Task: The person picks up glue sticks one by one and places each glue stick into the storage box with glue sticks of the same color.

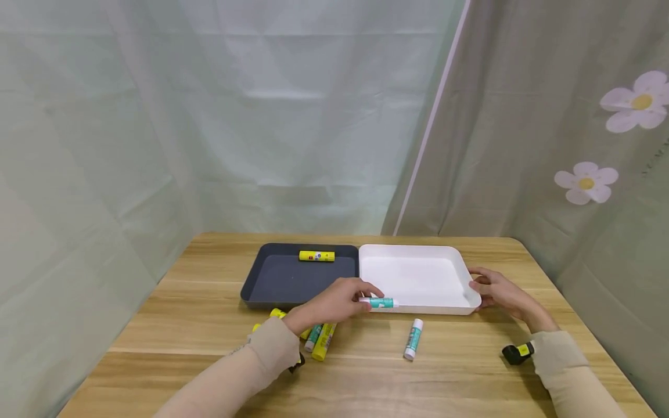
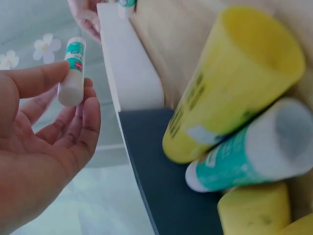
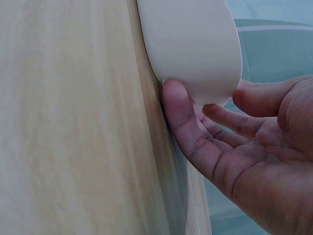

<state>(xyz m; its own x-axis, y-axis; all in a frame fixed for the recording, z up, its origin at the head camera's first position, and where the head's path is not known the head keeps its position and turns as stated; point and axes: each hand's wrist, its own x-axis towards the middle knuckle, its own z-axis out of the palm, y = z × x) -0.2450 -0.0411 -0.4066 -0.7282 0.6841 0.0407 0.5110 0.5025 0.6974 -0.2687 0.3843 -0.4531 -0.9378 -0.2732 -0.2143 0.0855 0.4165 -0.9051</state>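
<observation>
Between thumb and fingers, my left hand (image 1: 337, 300) pinches a white-and-green glue stick (image 1: 382, 302) above the near edge of the white tray (image 1: 413, 273). The left wrist view shows this glue stick (image 2: 74, 73) held near its end, with the other fingers loosely bent. At the tray's right near corner, my right hand (image 1: 503, 297) grips the wall. In the right wrist view the thumb lies against the rim and the fingers curl about the corner of the white tray (image 3: 195, 44). Another white-and-green glue stick (image 1: 413, 339) lies on the table before the tray.
Left of the white tray and against it sits a dark grey tray (image 1: 277, 278) with one yellow glue stick (image 1: 316, 256) in it. Partly behind my left forearm lie several yellow and green glue sticks, among them a yellow one (image 1: 324, 341). Curtains (image 1: 292, 116) hang behind the wooden table (image 1: 177, 325).
</observation>
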